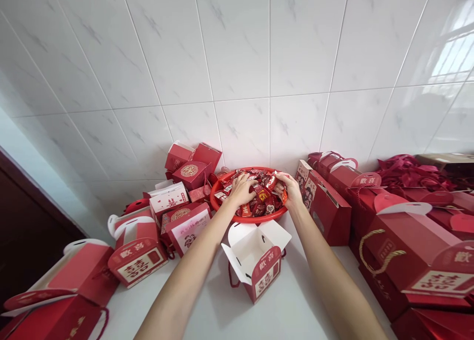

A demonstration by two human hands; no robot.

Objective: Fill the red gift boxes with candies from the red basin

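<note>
Reaching forward, I rest my left hand (243,189), fingers apart, atop wrapped candies (262,196); my right hand (287,186) clamps red-wrapped candy (271,183).

Reads 歡喜 above 囍 on the open white-lined box (265,273). Shows both again on a red box (138,253) at left.

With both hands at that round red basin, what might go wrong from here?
The glossy red packets heaped in the basin might spill over its rim if the left hand or right hand pushes them outward. The open red cardboard box with a white interior, standing between the forearms, could get knocked.
</note>
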